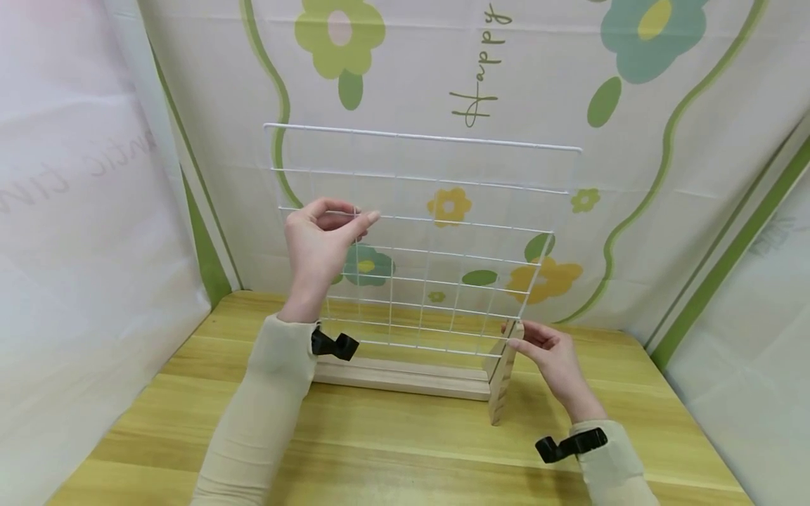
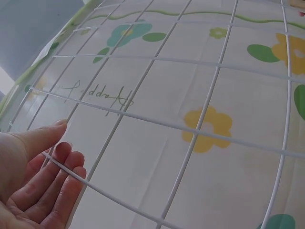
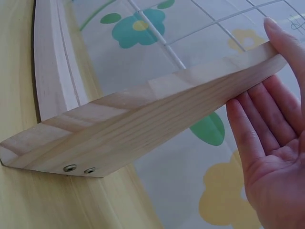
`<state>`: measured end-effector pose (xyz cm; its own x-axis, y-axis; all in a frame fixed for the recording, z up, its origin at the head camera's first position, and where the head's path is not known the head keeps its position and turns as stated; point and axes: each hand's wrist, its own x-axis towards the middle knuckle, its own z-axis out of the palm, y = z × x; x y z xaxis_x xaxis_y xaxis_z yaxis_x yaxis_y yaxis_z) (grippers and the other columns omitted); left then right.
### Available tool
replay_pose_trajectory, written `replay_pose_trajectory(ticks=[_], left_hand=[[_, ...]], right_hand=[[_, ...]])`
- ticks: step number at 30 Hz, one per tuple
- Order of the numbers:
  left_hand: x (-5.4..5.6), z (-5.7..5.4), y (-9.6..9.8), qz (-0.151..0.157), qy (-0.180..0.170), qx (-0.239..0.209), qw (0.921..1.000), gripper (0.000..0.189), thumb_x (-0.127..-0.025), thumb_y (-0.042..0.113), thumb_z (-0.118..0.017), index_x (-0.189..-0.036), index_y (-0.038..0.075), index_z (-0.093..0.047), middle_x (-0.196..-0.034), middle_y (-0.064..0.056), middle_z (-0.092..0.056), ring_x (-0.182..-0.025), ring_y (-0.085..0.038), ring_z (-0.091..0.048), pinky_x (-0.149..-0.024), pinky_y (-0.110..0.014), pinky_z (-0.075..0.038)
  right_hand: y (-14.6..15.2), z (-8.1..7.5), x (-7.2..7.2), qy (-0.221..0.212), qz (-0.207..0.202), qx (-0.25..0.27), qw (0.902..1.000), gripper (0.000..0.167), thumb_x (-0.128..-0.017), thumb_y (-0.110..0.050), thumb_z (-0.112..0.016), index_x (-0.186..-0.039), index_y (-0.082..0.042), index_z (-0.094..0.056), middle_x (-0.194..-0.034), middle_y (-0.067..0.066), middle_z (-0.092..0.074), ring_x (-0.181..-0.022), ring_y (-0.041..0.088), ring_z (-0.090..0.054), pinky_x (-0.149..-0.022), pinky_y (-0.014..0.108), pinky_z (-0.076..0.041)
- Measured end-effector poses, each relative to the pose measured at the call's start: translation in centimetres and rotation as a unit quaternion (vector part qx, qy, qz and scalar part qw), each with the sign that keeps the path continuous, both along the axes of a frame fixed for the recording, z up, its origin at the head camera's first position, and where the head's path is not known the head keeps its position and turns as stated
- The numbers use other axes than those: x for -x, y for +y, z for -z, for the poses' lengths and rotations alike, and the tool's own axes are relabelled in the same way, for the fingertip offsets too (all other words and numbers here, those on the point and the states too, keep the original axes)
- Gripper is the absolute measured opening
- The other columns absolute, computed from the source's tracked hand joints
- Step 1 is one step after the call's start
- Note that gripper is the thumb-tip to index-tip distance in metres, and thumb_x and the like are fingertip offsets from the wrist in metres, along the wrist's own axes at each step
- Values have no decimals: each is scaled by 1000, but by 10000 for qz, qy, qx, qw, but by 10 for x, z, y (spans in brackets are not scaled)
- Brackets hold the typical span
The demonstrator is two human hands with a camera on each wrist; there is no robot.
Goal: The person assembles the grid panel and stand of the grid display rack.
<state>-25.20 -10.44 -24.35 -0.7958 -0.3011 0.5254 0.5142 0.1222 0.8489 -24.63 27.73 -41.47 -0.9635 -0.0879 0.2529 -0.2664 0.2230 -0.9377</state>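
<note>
A white wire grid panel (image 1: 436, 283) stands upright, leaning back, in a pale wooden stand (image 1: 405, 376). The left hand (image 1: 323, 235) loosely holds the grid near its left side, thumb on the near side and fingers behind the wires. In the left wrist view a wire crosses in front of the curled fingers (image 2: 64, 191). At the stand's right end the right hand (image 1: 550, 362) grips the top of the wooden side piece (image 3: 157, 105), thumb at one edge and fingers at the other. Two metal screws (image 3: 70, 168) show low on that side piece. The left forearm hides the stand's left end.
The stand rests on a yellow wood-grain table (image 1: 392, 450). Behind it hangs a white cloth backdrop (image 1: 411, 77) with printed flowers, and white cloth walls (image 1: 82, 211) rise at both sides. Black camera mounts (image 1: 572, 444) are strapped to both wrists.
</note>
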Motion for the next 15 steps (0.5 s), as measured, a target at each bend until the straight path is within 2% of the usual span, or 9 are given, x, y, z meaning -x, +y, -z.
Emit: replay_pose_trajectory(ticks=[5,8,11,15], left_hand=[[-1,6,-2,7,-56,23,10000,32,-78,27,-92,-90,6,-72,-84,-7,-76,-70,-21,-73,-63,-29,-58],[-3,9,-4,-27,-40,10,10000,31,-78,26,-92,-90,5,-72,-83,-7,-76,-70,-20,-73,-63,-27,-58],[-4,11,-5,-36,-7,-46,10000,31,-78,24,-92,-90,4,-72,-82,-8,-75,-71,-22,-74,-64,-27,-58],[-5,14,-6,-15,38,-77,10000,32,-78,24,-92,-90,3,-72,-81,-8,-75,-73,-26,-74,-65,-28,-59]], right_hand=[[1,-9,0,120,-149,-26,9998,47,-93,-10,-77,-132,10,-61,-107,-6,-74,-100,7,-68,-85,20,-54],[-1,-21,-1,313,-280,242,9988,46,-93,-6,-76,-133,10,-60,-114,2,-74,-106,10,-69,-89,23,-54],[-6,-38,-2,611,-173,517,9966,41,-94,-7,-75,-131,8,-62,-118,7,-73,-108,13,-69,-93,23,-53],[-14,-57,-3,968,110,642,9932,32,-95,-12,-75,-123,3,-70,-110,8,-76,-99,15,-73,-90,23,-54]])
